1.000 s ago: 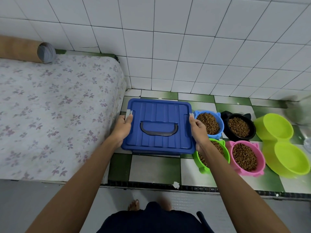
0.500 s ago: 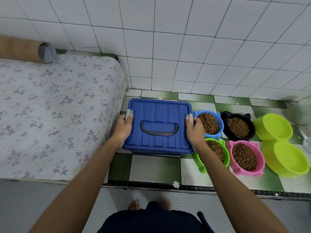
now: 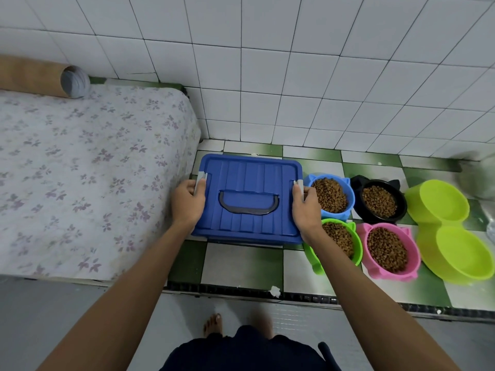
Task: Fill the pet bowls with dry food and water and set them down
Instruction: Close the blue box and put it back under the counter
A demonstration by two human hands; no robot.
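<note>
Both forearms were bare to the frame's lower edge, with no sleeves, watch or rings showing on the left hand [image 3: 187, 203] or the right hand [image 3: 305, 210]. A dark navy garment [image 3: 241, 349] covered the person's lower body at the bottom of the frame. One bare foot [image 3: 213, 324] showed just above it, the toes unshod.

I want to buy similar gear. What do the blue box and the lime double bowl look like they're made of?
Blue box: apparently moulded plastic, semi-matte; its lid shows ribbed channels, a recessed handle and grey clip latches under both hands. Lime double bowl: apparently plastic too, one smooth piece of even colour with a soft sheen. I cannot tell the exact kind of plastic.
</note>
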